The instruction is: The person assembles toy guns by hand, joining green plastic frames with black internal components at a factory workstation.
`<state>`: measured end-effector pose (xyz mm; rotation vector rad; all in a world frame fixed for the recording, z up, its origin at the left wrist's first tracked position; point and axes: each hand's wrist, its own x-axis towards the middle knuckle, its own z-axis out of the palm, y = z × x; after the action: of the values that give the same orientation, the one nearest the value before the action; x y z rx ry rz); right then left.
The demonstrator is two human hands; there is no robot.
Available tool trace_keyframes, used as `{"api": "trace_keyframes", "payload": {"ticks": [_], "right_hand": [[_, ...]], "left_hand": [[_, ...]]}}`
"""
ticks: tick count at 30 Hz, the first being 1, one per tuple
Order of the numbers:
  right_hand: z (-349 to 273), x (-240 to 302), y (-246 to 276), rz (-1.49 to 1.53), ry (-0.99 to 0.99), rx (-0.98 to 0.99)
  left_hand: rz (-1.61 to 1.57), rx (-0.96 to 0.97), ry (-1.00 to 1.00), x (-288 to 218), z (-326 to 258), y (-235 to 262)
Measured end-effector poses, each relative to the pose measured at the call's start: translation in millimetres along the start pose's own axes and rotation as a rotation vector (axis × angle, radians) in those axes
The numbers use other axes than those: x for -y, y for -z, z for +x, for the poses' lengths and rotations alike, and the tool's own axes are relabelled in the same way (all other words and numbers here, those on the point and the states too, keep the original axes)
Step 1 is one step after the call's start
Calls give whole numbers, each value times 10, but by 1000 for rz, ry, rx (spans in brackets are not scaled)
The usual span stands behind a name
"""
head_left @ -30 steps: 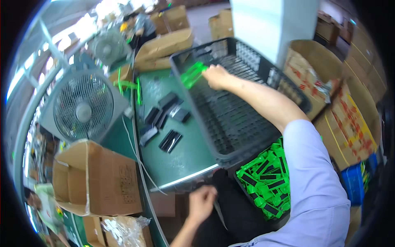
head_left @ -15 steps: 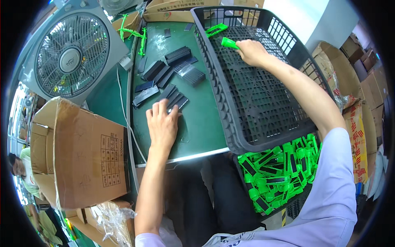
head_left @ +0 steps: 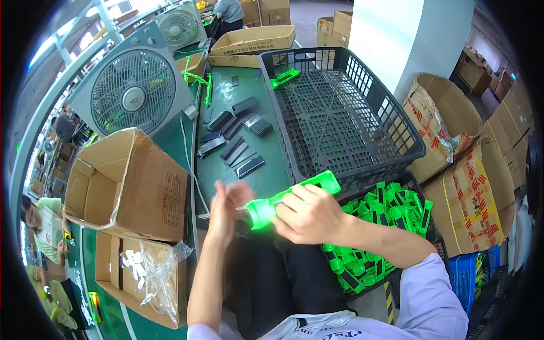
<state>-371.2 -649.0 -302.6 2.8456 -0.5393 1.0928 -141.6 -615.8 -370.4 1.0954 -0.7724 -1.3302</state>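
In my right hand (head_left: 310,216) is a bright green flashlight-shaped plastic housing (head_left: 262,214), held above my lap with its round head pointing left and its hollow end to the upper right. My left hand (head_left: 225,205) is beside the round head, its fingers smeared by motion. Whether it touches the housing or pinches anything I cannot tell. Beyond my hands, several flat black strips (head_left: 250,166) lie loose and in stacks on the green tabletop (head_left: 275,148). One more green housing (head_left: 285,78) lies inside the black plastic crate (head_left: 354,174), at its far left corner.
Many green housings with black strips fill a container (head_left: 362,266) below the crate. At left stand a box fan (head_left: 134,97) and an open carton (head_left: 150,192); a lower box holds clear plastic bags (head_left: 152,277). Cartons (head_left: 464,198) line the right. Other people are farther off.
My right hand has brought a green housing out of the crate to in front of me. My left hand has left the black strips and moved back beside it. The view has tilted up.
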Motion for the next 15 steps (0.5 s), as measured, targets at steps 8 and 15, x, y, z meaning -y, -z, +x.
{"api": "trace_keyframes", "payload": {"ticks": [8, 15], "right_hand": [[740, -96, -844, 171, 74, -20], [1375, -1095, -1827, -95, -118, 850]], "left_hand": [[-122, -232, 188, 271, -840, 256], [98, -122, 255, 529, -921, 433]]}}
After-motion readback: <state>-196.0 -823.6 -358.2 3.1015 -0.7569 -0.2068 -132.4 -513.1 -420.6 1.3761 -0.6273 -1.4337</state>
